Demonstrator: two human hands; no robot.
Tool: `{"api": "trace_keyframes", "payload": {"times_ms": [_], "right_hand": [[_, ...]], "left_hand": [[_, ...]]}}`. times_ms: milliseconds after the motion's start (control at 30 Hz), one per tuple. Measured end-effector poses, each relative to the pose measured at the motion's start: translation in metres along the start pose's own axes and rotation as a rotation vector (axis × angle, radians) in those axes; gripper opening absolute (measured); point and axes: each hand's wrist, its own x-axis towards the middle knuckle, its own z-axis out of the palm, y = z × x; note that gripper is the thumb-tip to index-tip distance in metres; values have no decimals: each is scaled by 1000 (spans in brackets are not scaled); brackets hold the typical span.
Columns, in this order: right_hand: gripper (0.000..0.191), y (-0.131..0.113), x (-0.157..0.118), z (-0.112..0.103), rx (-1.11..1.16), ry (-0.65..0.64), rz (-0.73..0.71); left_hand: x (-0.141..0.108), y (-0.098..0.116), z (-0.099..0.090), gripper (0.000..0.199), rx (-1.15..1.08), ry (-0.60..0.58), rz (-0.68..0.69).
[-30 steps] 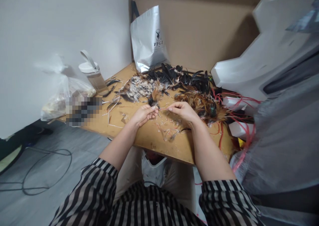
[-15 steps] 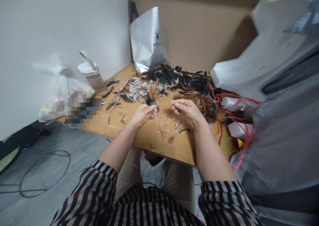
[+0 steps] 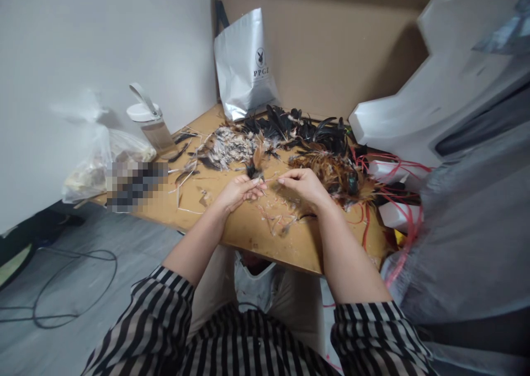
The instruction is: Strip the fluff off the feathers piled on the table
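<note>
My left hand point(image 3: 242, 194) pinches a small bunch of feathers point(image 3: 257, 163), brown at the top and black lower down, upright above the fingertips. To its right my right hand point(image 3: 304, 185) is closed in a pinch on a thin reddish string point(image 3: 271, 179) that runs across to the bunch. Beyond the hands lie a heap of brown feathers point(image 3: 327, 169), a row of black feathers point(image 3: 285, 123) and a pile of pale grey-white feathers point(image 3: 227, 147). Scraps of string and feather point(image 3: 277, 216) litter the table below my fingers.
A silver bag point(image 3: 244, 69) stands at the back of the wooden table point(image 3: 248, 235). On the left are a lidded bottle point(image 3: 155, 127) and a clear plastic bag point(image 3: 89, 174). Red strings point(image 3: 408, 218) hang at the right, beside white foam pieces point(image 3: 397, 216).
My right hand has come slightly left, closer to my left hand, and its fingers are more drawn together. The feather bunch stays in my left hand.
</note>
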Motion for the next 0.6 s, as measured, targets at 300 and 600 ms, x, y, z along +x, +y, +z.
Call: {"api": "trace_keyframes", "payload": {"times_ms": [300, 600], "right_hand": [[27, -4, 1, 8, 50, 59, -4], [28, -2, 1, 8, 65, 59, -8]], "left_hand": [[2, -3, 0, 30, 18, 40, -37], [1, -3, 7, 25, 98, 63, -69]]}}
